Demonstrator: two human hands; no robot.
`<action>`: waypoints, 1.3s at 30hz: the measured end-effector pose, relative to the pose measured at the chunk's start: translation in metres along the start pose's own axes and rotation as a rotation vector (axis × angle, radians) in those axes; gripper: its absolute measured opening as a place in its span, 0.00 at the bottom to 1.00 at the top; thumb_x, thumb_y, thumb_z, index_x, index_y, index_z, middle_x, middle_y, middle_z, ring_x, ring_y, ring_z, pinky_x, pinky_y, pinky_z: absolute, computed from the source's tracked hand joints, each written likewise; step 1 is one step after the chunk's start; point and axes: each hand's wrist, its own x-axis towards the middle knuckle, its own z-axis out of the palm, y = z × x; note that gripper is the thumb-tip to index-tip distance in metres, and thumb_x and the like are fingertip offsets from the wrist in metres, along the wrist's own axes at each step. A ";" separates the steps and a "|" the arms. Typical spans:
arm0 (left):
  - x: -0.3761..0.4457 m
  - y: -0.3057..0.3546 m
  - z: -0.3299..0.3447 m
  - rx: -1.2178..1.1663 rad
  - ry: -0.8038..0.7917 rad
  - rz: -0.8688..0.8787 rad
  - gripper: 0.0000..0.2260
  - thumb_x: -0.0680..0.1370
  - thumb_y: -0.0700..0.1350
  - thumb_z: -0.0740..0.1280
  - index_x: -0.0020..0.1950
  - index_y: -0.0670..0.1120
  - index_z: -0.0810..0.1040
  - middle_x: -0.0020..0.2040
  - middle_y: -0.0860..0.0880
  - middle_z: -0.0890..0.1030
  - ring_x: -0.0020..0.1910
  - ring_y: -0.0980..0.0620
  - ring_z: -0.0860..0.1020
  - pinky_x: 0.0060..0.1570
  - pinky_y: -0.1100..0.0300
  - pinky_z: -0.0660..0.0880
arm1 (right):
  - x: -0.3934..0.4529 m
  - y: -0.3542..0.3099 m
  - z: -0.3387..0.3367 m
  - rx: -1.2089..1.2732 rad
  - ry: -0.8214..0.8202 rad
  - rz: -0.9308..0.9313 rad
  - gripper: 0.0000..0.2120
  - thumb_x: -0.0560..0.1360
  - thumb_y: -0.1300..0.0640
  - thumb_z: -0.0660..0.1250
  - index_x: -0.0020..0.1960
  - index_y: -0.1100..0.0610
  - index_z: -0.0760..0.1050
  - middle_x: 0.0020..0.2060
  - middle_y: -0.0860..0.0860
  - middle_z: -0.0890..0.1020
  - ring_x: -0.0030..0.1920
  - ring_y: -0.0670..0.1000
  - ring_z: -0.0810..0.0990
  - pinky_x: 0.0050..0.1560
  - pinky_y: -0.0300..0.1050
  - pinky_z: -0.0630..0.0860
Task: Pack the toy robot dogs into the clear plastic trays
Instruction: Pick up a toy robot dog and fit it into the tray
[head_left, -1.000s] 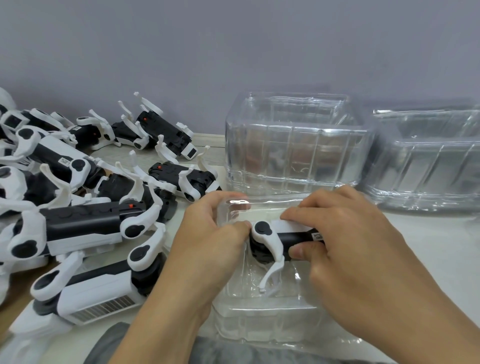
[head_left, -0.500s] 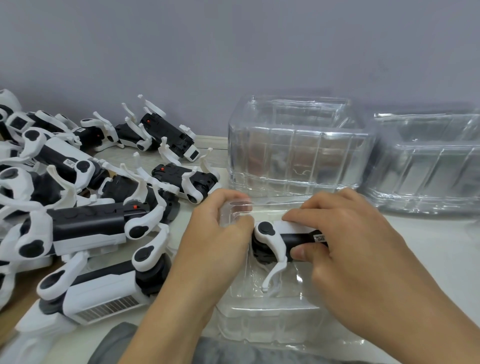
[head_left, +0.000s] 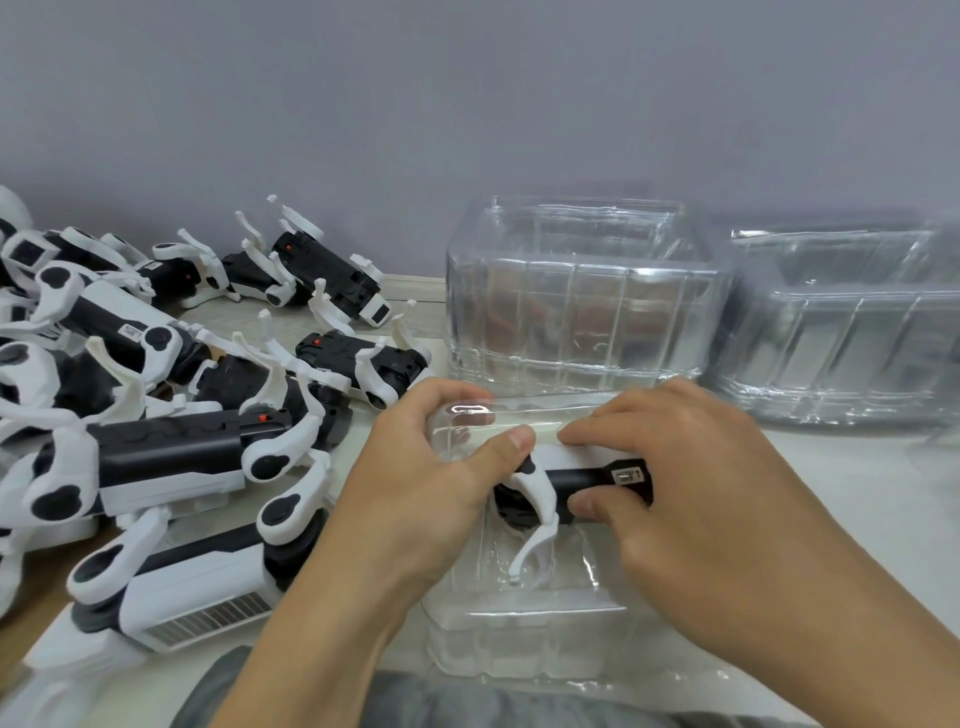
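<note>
A black and white toy robot dog (head_left: 576, 480) lies on its side inside a clear plastic tray (head_left: 524, 639) at the table's near edge. One white leg points toward me. My left hand (head_left: 426, 488) grips the tray's left rim, thumb pressed against the dog's front end. My right hand (head_left: 696, 499) holds the dog's body, fingers on its white top and thumb on the black side. Most of the dog is hidden under my hands.
Several more toy robot dogs (head_left: 171, 457) lie piled on the left of the table. A stack of clear trays (head_left: 576, 296) stands just behind my hands, and another stack (head_left: 852, 332) at the right. Grey cloth (head_left: 467, 701) shows at the bottom edge.
Both hands stay on the dog and tray. My left thumb has slid a little farther right over the dog's front end. The dog sits about where it was.
</note>
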 end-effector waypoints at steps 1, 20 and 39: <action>0.000 -0.001 0.000 -0.001 0.003 -0.004 0.12 0.70 0.50 0.78 0.50 0.58 0.81 0.51 0.59 0.84 0.51 0.60 0.82 0.56 0.57 0.74 | 0.000 0.002 -0.003 0.022 0.004 0.001 0.05 0.72 0.53 0.73 0.48 0.50 0.81 0.46 0.36 0.78 0.52 0.40 0.68 0.52 0.34 0.66; -0.001 0.000 0.004 -0.040 0.006 -0.012 0.12 0.71 0.52 0.76 0.52 0.57 0.80 0.45 0.63 0.84 0.51 0.64 0.80 0.53 0.58 0.71 | -0.002 0.045 -0.039 0.265 0.118 0.278 0.14 0.63 0.47 0.80 0.35 0.30 0.79 0.37 0.40 0.78 0.44 0.29 0.71 0.39 0.34 0.65; -0.001 0.002 0.009 -0.152 0.074 0.009 0.05 0.74 0.55 0.70 0.45 0.56 0.83 0.48 0.60 0.84 0.49 0.67 0.79 0.49 0.63 0.69 | -0.003 -0.012 -0.005 0.199 0.046 -0.064 0.11 0.73 0.39 0.67 0.55 0.35 0.76 0.44 0.34 0.79 0.50 0.43 0.76 0.56 0.52 0.72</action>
